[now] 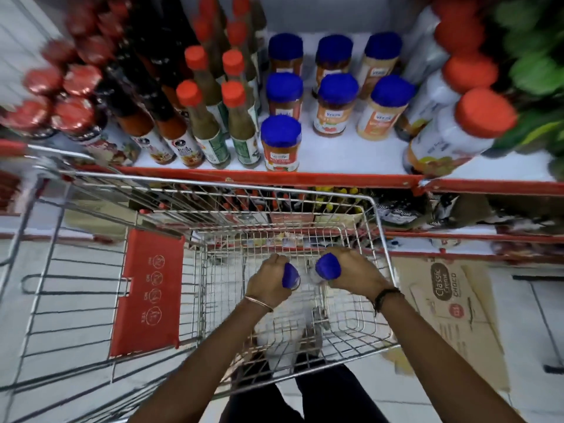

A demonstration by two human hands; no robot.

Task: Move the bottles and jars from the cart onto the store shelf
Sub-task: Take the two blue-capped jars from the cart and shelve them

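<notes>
Both my hands are down inside the wire cart (377, 227). My left hand (268, 279) is shut on a jar with a blue lid (290, 275). My right hand (357, 271) is shut on a second blue-lidded jar (328, 266). Only the lids show; the jar bodies are hidden by my hands. Above the cart, the white store shelf (335, 154) with a red front edge carries several blue-lidded jars, such as the front one (280, 141). An open patch of shelf lies to the right of that front jar.
Left of the jars stand sauce bottles with orange caps (210, 117) and dark bottles with red caps. Large white bottles with orange lids (457, 129) lean at the shelf's right. A red child-seat flap (149, 291) sits in the cart. A flattened cardboard box (451, 309) lies on the floor at right.
</notes>
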